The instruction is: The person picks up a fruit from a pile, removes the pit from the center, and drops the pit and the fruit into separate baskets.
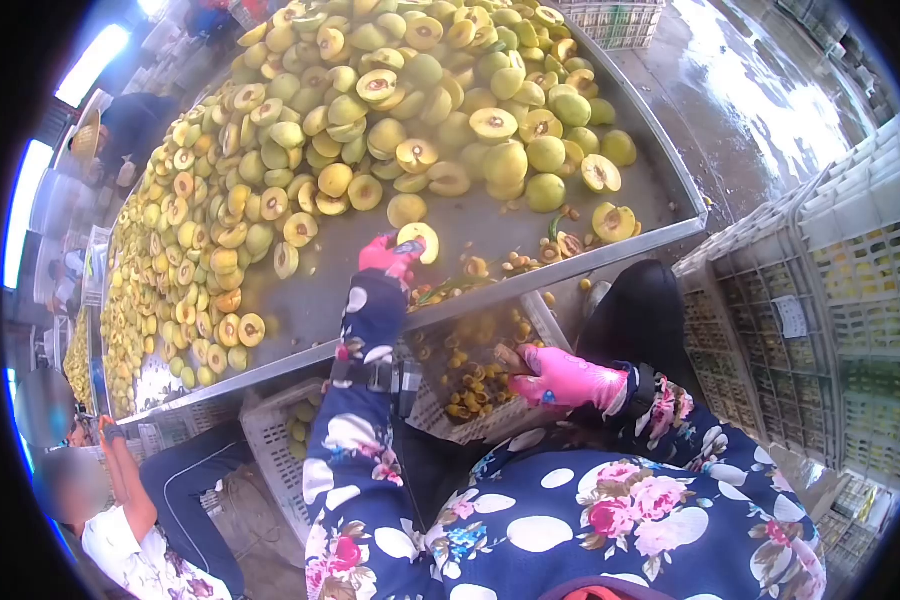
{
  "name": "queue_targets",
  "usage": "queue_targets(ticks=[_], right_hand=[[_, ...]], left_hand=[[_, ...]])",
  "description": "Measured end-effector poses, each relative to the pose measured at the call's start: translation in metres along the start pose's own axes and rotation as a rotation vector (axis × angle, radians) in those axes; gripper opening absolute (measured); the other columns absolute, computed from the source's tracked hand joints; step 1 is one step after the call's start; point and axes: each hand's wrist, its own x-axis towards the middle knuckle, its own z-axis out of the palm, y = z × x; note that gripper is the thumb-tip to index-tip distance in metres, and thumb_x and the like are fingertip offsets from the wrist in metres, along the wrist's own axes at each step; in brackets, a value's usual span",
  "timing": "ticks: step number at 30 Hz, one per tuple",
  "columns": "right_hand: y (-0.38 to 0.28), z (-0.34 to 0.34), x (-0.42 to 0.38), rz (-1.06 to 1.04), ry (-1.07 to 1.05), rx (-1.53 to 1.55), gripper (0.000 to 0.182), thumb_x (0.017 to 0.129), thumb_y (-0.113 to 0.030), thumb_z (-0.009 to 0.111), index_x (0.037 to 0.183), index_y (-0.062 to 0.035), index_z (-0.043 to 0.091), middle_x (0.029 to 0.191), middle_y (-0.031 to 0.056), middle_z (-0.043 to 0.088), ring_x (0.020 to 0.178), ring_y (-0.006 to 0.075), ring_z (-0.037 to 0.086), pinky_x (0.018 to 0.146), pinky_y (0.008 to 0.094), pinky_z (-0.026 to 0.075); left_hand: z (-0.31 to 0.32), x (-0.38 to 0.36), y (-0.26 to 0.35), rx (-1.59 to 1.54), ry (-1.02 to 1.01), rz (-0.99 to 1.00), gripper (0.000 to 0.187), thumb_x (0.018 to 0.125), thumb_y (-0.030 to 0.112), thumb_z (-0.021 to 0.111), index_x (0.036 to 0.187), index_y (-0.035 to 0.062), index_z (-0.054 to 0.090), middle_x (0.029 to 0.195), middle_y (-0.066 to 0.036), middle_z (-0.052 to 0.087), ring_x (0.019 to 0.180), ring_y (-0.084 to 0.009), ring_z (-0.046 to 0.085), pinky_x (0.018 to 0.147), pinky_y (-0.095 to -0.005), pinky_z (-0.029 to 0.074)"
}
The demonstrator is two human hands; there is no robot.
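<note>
My left hand (pixel 392 257), in a pink glove, is closed on a cut yellow-green fruit half (pixel 419 241) over the metal table (pixel 300 300), near its front edge. Its pale cut face shows. Below the table edge, my right hand (pixel 570 380), also gloved in pink, has its fingers wrapped round a brownish object (pixel 508 358) that I cannot make out clearly. Under it stands a white crate (pixel 545 325) holding small brown-yellow pieces (pixel 478 390).
A large heap of halved and whole fruit (pixel 370 110) covers much of the table. Scraps and pits (pixel 515 262) lie along its raised rim. Stacked crates (pixel 800 300) stand at the right. Another person (pixel 150 510) sits at the lower left, beside a crate (pixel 275 450).
</note>
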Motion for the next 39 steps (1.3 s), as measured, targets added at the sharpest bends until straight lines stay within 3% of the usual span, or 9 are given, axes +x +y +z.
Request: queue_targets(ticks=[4, 7, 10, 16, 24, 30, 33, 37, 39], right_hand=[[-0.026, -0.009, -0.013, -0.003, 0.0, 0.191, 0.025, 0.086, -0.026, 0.056, 0.093, -0.0033, 0.047, 0.066, 0.0006, 0.051, 0.052, 0.0086, 0.049, 0.048, 0.0234, 0.042], [-0.058, -0.007, -0.026, -0.033, -0.008, 0.174, 0.025, 0.087, -0.026, 0.056, 0.092, -0.0035, 0.047, 0.066, 0.0006, 0.051, 0.054, 0.0084, 0.05, 0.049, 0.0236, 0.042], [-0.073, 0.002, -0.029, -0.141, 0.012, 0.041, 0.031, 0.086, -0.027, 0.056, 0.1, -0.0001, 0.047, 0.066, 0.01, 0.056, 0.053, 0.0188, 0.056, 0.049, 0.031, 0.043], [-0.086, 0.013, -0.031, -0.397, 0.141, -0.232, 0.031, 0.085, -0.025, 0.056, 0.095, 0.0027, 0.048, 0.079, 0.0255, 0.057, 0.074, 0.0397, 0.058, 0.064, 0.0413, 0.043], [-0.089, 0.026, -0.042, -0.362, 0.168, -0.294, 0.032, 0.085, -0.025, 0.055, 0.096, 0.0042, 0.047, 0.08, 0.0264, 0.057, 0.076, 0.0414, 0.058, 0.064, 0.0425, 0.043], [-0.059, 0.034, -0.023, -0.45, 0.203, -0.333, 0.031, 0.085, -0.021, 0.053, 0.098, 0.006, 0.046, 0.082, 0.0262, 0.057, 0.078, 0.0412, 0.058, 0.065, 0.0427, 0.044], [-0.031, 0.035, -0.004, -0.581, 0.181, -0.372, 0.031, 0.084, -0.019, 0.052, 0.1, 0.0062, 0.045, 0.08, 0.0255, 0.058, 0.078, 0.0402, 0.059, 0.064, 0.042, 0.045], [-0.036, 0.023, -0.009, -0.471, -0.111, -0.308, 0.029, 0.083, -0.016, 0.051, 0.102, 0.0051, 0.044, 0.077, 0.0211, 0.059, 0.069, 0.0352, 0.06, 0.059, 0.0388, 0.045], [-0.037, 0.025, -0.011, -0.439, -0.054, -0.478, 0.026, 0.083, -0.016, 0.05, 0.099, 0.0041, 0.044, 0.073, 0.0167, 0.058, 0.061, 0.0302, 0.058, 0.055, 0.0365, 0.045]], left_hand=[[-0.018, -0.052, 0.003, -0.661, -0.186, -0.046, 0.035, 0.081, 0.022, 0.058, 0.11, 0.0006, 0.053, 0.088, -0.01, 0.06, 0.068, -0.0201, 0.058, 0.065, -0.032, 0.051], [-0.019, -0.098, 0.025, -1.078, -0.251, -0.059, 0.04, 0.084, 0.024, 0.051, 0.115, -0.0003, 0.05, 0.101, -0.015, 0.059, 0.084, -0.0259, 0.058, 0.075, -0.0391, 0.051], [-0.021, -0.119, 0.019, -1.264, -0.358, -0.084, 0.045, 0.088, 0.03, 0.044, 0.122, 0.0003, 0.047, 0.112, -0.018, 0.056, 0.093, -0.0286, 0.059, 0.082, -0.0417, 0.05], [-0.009, -0.166, 0.01, -0.997, -0.301, 0.008, 0.04, 0.096, 0.029, 0.038, 0.12, -0.0005, 0.048, 0.107, -0.016, 0.058, 0.089, -0.0219, 0.06, 0.075, -0.0305, 0.05], [0.004, -0.189, 0.002, -0.792, -0.206, 0.088, 0.036, 0.097, 0.027, 0.038, 0.112, -0.0018, 0.054, 0.102, -0.012, 0.061, 0.091, -0.0156, 0.059, 0.081, -0.0257, 0.046], [0.017, -0.182, -0.01, -0.982, -0.171, -0.006, 0.034, 0.094, 0.025, 0.046, 0.11, -0.0033, 0.054, 0.099, -0.016, 0.062, 0.087, -0.0189, 0.06, 0.077, -0.0292, 0.049], [0.022, -0.176, -0.021, -0.823, -0.081, 0.059, 0.031, 0.092, 0.023, 0.05, 0.106, -0.004, 0.056, 0.094, -0.017, 0.063, 0.083, -0.0208, 0.061, 0.073, -0.0304, 0.05], [0.022, -0.174, -0.025, -0.656, -0.047, 0.063, 0.029, 0.09, 0.023, 0.052, 0.1, -0.0042, 0.058, 0.091, -0.016, 0.064, 0.079, -0.0199, 0.062, 0.07, -0.0296, 0.051], [0.026, -0.169, -0.033, -0.631, -0.013, 0.037, 0.029, 0.09, 0.023, 0.053, 0.098, -0.0042, 0.059, 0.09, -0.016, 0.064, 0.078, -0.0192, 0.062, 0.069, -0.0294, 0.051]])
